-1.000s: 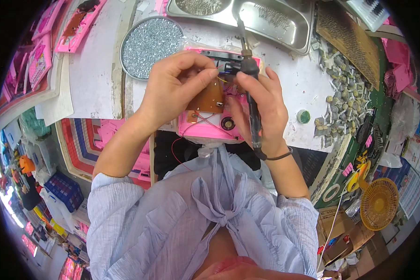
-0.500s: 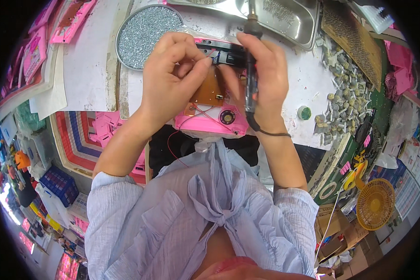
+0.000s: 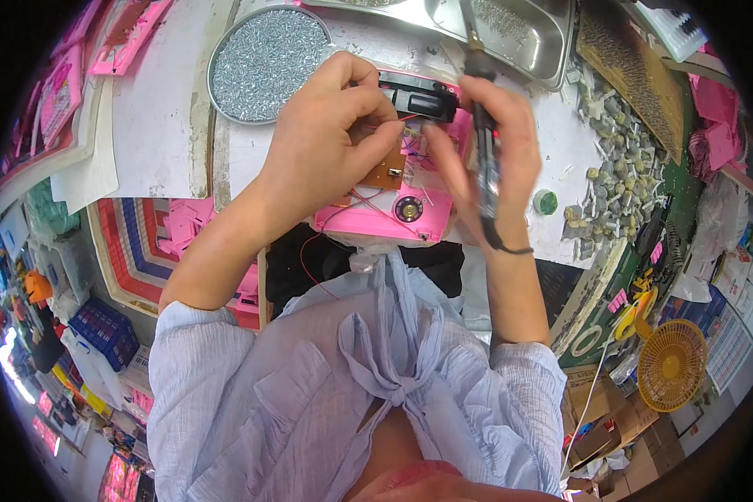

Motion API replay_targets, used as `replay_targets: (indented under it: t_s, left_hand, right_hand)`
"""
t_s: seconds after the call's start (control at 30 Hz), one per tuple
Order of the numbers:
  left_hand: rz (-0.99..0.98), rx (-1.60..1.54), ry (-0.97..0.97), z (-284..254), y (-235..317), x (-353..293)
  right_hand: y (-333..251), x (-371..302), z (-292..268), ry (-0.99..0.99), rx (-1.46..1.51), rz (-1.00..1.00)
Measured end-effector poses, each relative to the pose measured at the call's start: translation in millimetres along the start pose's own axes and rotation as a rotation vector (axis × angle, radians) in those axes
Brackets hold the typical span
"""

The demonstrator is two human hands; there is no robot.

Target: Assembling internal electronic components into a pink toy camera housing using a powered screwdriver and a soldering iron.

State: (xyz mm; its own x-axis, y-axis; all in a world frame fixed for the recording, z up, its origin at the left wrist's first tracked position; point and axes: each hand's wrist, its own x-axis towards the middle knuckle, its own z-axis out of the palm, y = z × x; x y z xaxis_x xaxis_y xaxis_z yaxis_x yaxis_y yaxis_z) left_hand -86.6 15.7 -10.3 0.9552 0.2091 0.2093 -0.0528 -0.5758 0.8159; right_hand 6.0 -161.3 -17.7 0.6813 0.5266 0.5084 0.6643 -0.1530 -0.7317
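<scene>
My left hand point(image 3: 335, 125) is closed in a pinch over a pink plastic housing point(image 3: 368, 219). A thin red wire shows at its fingertips; what lies between them is hidden. My right hand point(image 3: 510, 146) grips a soldering iron point(image 3: 484, 159), its black handle upright in the picture and its metal end pointing away from me. The right thumb reaches down beside a long black plastic part point(image 3: 422, 102), lying across the housing's far end. Inside the housing are a brown circuit board point(image 3: 383, 177), partly covered by my left hand, a small round speaker point(image 3: 408, 208) and loose wires.
A round tray of small silver screws point(image 3: 263, 63) stands at far left, steel trays point(image 3: 535, 50) at the back. Small metal parts point(image 3: 615, 167) are heaped on the right, beside a little green-topped round container point(image 3: 545, 202). A crate with pink pieces point(image 3: 188, 226) sits left.
Both hands have shifted right, and the soldering iron with them. The black plastic part has also moved right on the housing, showing more of its right end. The board and speaker stayed put.
</scene>
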Motion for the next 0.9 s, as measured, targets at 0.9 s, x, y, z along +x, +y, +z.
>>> replay_targets:
  t_s: [0.9]
  left_hand:
    - [-0.014,0.025,0.016,2,-1,0]
  right_hand:
    - [-11,-23,-54,-0.214,0.082,-0.160]
